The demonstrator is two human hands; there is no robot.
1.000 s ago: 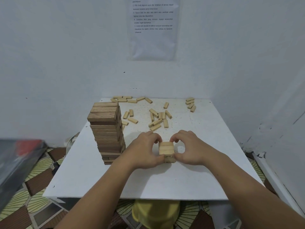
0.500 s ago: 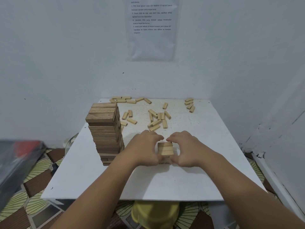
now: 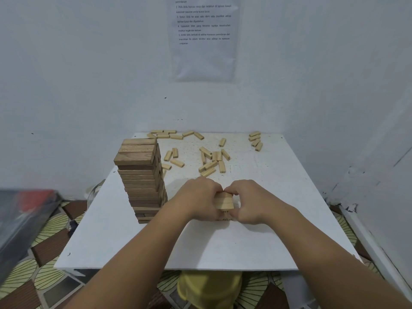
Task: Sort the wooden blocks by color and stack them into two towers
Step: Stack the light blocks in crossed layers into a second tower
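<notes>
Right now the pale stack (image 3: 224, 202) — a short pile of light wooden blocks — stands on the white tabletop (image 3: 223, 246), roughly at its middle. The left hand (image 3: 198, 197) wraps the pile's left side and the right hand (image 3: 252, 201) wraps its right side. The fingers curl over the top, and the fingertips of the two hands come close together above it. Both hands are clamped on the pile. Only its near face and a strip of its top show between them, so I cannot tell how many layers it has.

Left of the hands, close beside the left wrist, the dark tower (image 3: 140, 175) stands upright near the tabletop's left edge. It has many layers and is much taller than the pale pile.

Beyond the hands, loose pale blocks (image 3: 210, 165) lie flat across the far half of the tabletop — a row along the far edge, a cluster in the middle, a small group at the far right corner.

A printed sheet (image 3: 204, 36) hangs on the white wall behind. A yellow object (image 3: 209, 286) sits under the near edge. A patterned floor (image 3: 44, 275) shows around the table. A blurred dark shape with a red patch (image 3: 22, 215) fills the left side.
</notes>
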